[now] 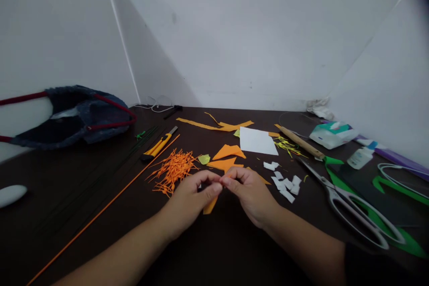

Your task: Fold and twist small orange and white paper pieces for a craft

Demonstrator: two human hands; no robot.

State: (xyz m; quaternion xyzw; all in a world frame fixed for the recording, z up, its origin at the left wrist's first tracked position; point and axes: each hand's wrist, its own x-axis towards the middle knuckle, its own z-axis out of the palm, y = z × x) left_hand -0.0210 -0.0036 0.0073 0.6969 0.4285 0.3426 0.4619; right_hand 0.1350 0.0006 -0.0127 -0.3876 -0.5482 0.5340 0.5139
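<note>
Both hands meet at the middle of the dark table, fingertips pinched together. My left hand [192, 196] and my right hand [250, 193] are closed on a small orange piece [230, 175], mostly hidden by the fingers. Below the left thumb shows a yellow-orange paper strip [210, 206]; whether it is held or lies on the table I cannot tell. Just beyond the fingers are cut orange paper pieces [229, 152] and a small yellow-green scrap [203, 159]. Beside the left hand lies a heap of thin orange twisted bits [177, 167].
A long orange stick [103, 210] and a yellow utility knife [160, 144] lie left. At right are white scraps [284, 184], a white sheet [258, 141], scissors [348, 205], green strips [412, 243], a small bottle [360, 157] and a tissue pack [331, 135].
</note>
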